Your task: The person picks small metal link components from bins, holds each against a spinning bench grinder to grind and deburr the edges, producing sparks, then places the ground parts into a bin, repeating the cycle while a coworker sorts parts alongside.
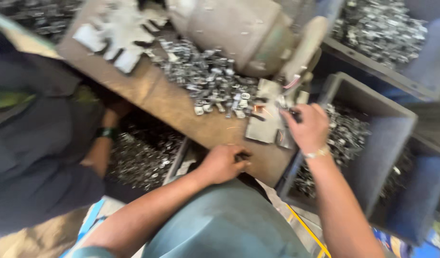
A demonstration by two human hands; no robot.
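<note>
My right hand [307, 128] pinches a small metal part against the grinding wheel [302, 45] of a bench grinder [239, 31], and orange sparks fly off below it. Near the front edge of the brown workbench [153, 95], my left hand [223, 163] is closed around something small and dark; I cannot tell what. A heap of small shiny metal parts [208, 79] lies on the bench just left of the wheel. The picture is blurred by motion.
A grey bin [373, 138] of metal parts stands to the right, another tray [382, 26] of them behind it. At left, a person in a dark shirt [33, 138] reaches into a pile of parts [143, 155] under the bench. Flat metal pieces [117, 31] lie at the bench's far left.
</note>
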